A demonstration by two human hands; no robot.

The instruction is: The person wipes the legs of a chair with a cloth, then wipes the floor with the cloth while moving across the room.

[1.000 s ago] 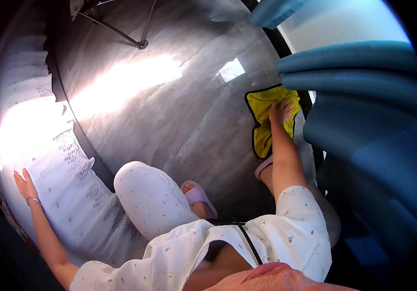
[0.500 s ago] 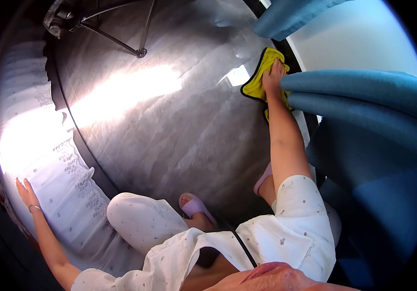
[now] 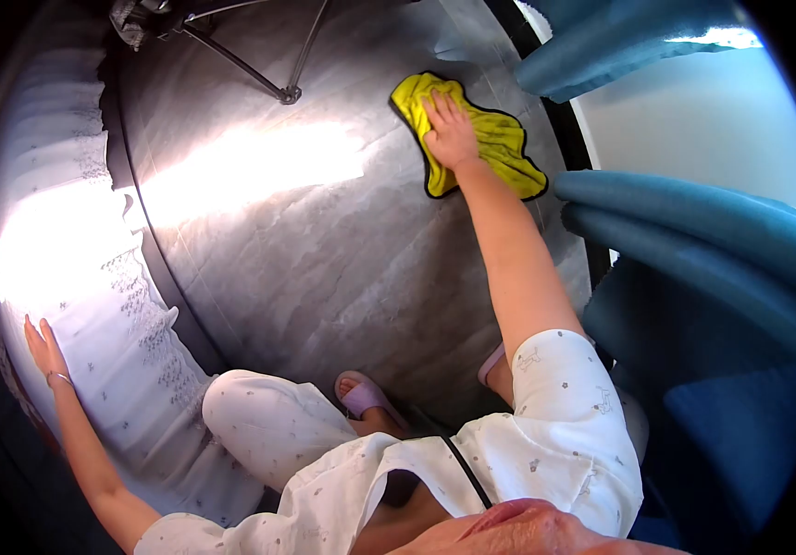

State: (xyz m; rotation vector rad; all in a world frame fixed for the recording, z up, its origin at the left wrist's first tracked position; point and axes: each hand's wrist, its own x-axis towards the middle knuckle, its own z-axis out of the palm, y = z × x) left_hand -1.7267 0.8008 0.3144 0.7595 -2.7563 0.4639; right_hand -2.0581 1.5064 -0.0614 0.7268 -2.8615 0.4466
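A yellow cloth with a black edge [image 3: 504, 146] lies spread on the grey marbled floor [image 3: 352, 250]. My right hand [image 3: 451, 129] rests flat on its upper left part, fingers stretched out and pressing it to the floor. At the far left, my left hand [image 3: 45, 351] lies with its fingers apart on the white ruffled bedding [image 3: 111, 351], a bracelet at its wrist. It holds nothing.
Blue curtains [image 3: 694, 231] hang along the right side, by a dark strip [image 3: 569, 134] at the floor's edge. A metal stand's legs [image 3: 289, 93] reach the floor at the top. My slippered foot [image 3: 361, 396] is below the middle. Bright light glares on the floor.
My right hand has moved left with the cloth, away from the curtain and the floor's edge, and the cloth lies more spread out. My left hand has stayed on the bedding.
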